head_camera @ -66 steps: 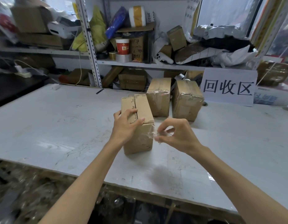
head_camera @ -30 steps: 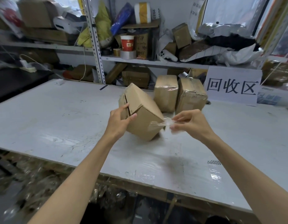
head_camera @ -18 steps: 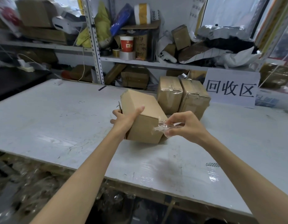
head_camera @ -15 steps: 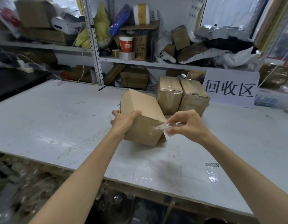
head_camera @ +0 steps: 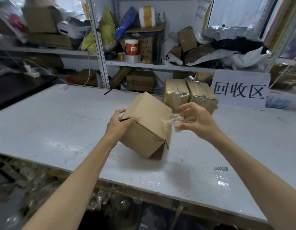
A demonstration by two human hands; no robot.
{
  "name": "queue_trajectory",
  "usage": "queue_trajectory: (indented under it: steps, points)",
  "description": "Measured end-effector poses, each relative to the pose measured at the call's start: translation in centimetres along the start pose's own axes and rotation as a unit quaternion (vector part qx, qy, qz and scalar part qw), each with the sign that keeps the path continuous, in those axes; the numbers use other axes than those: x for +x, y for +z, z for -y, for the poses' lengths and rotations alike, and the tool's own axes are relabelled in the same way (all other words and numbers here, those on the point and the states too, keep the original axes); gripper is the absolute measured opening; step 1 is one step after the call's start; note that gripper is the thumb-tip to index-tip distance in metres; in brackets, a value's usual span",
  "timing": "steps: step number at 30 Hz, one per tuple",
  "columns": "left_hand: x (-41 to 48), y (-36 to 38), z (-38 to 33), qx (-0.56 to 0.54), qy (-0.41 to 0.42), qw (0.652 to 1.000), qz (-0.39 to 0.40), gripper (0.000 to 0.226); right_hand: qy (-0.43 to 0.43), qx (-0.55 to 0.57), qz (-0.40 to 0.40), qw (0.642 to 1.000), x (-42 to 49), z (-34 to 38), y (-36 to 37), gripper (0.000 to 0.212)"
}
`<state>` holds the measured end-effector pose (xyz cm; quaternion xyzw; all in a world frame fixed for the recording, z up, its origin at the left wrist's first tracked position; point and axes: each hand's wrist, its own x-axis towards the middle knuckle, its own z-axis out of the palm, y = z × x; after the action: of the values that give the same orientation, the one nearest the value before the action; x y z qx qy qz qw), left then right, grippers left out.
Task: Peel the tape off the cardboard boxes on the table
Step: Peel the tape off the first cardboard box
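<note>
A brown cardboard box (head_camera: 148,123) is tilted above the white table (head_camera: 52,123), one lower flap hanging loose. My left hand (head_camera: 120,125) grips its left end. My right hand (head_camera: 195,121) pinches a crumpled strip of clear tape (head_camera: 173,121) that still clings to the box's right side. Behind them stand two more boxes wrapped in shiny tape, one on the left (head_camera: 176,93) and one on the right (head_camera: 202,95).
A white sign with large black characters (head_camera: 240,90) leans at the back right. Cluttered metal shelves (head_camera: 144,63) with boxes, tape rolls and a red cup run behind the table. A stuck tape patch (head_camera: 222,178) lies near the table's front edge. Plastic scraps lie on the floor below.
The box has been turned and tipped further, its lower flap now hanging open. My right hand has risen and drawn the tape farther off the box's right side.
</note>
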<state>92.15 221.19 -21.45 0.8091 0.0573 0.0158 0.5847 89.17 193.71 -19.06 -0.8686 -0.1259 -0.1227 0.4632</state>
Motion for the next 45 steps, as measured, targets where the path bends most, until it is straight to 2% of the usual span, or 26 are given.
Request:
queue_trajectory:
  steps: [2, 4, 7, 12, 15, 22, 26, 30, 31, 33, 34, 36, 41, 45]
  points:
    - [-0.1, 0.0, -0.1, 0.003, -0.006, 1.0, -0.006, 0.082, 0.004, 0.008, -0.02, 1.0, -0.1, -0.2, 0.5, 0.046]
    - [-0.1, -0.1, -0.1, 0.007, -0.007, 1.0, -0.01, 0.084, 0.007, 0.009, -0.047, 0.999, -0.4, -0.5, 0.6, 0.03]
    - [0.1, -0.1, 0.0, 0.005, 0.002, 1.0, -0.009, 0.079, 0.032, -0.013, -0.005, 0.999, -0.8, -1.0, 0.4, 0.016]
    - [0.7, -0.4, 0.0, 0.009, 0.019, 0.998, -0.053, 0.065, 0.103, 0.021, 0.002, 0.994, -1.4, -2.1, -1.1, 0.015]
    - [0.6, -0.3, -0.3, 0.031, 0.042, 0.996, -0.074, 0.065, 0.134, -0.026, 0.057, 0.989, -1.9, -2.6, -0.7, 0.012]
    - [0.7, -2.4, -0.6, 0.1, 0.077, 0.977, -0.169, 0.07, 0.181, -0.085, 0.071, 0.977, -3.1, -5.1, -0.4, 0.015]
    - [0.5, -1.6, -0.8, 0.117, 0.09, 0.978, -0.147, 0.071, 0.157, -0.167, 0.093, 0.969, -3.0, -4.9, 1.6, 0.017]
    - [-0.1, 0.0, -1.1, 0.139, 0.111, 0.976, -0.126, 0.07, 0.125, -0.211, 0.064, 0.967, -2.6, -4.2, 3.2, 0.041]
    - [-0.2, 0.2, -1.0, 0.146, 0.115, 0.975, -0.125, 0.07, 0.112, -0.22, 0.065, 0.967, -2.6, -4.3, 3.3, 0.039]
    - [-0.2, 0.3, -1.0, 0.154, 0.117, 0.973, -0.127, 0.07, 0.086, -0.242, 0.077, 0.963, -2.3, -4.3, 3.4, 0.021]
    - [-0.1, 0.3, -1.0, 0.155, 0.116, 0.973, -0.126, 0.07, 0.073, -0.237, 0.083, 0.965, -2.2, -4.3, 3.4, 0.012]
    - [-0.1, 0.2, -0.9, 0.156, 0.114, 0.973, -0.124, 0.07, 0.052, -0.225, 0.088, 0.969, -2.1, -4.4, 3.2, 0.008]
    - [-0.1, 0.1, -0.9, 0.149, 0.112, 0.975, -0.121, 0.07, 0.042, -0.206, 0.073, 0.975, -2.6, -3.4, 2.4, 0.03]
    - [-0.4, 0.0, -1.0, 0.154, 0.112, 0.974, -0.123, 0.071, 0.024, -0.159, 0.004, 0.987, -2.7, -2.3, 2.2, 0.038]
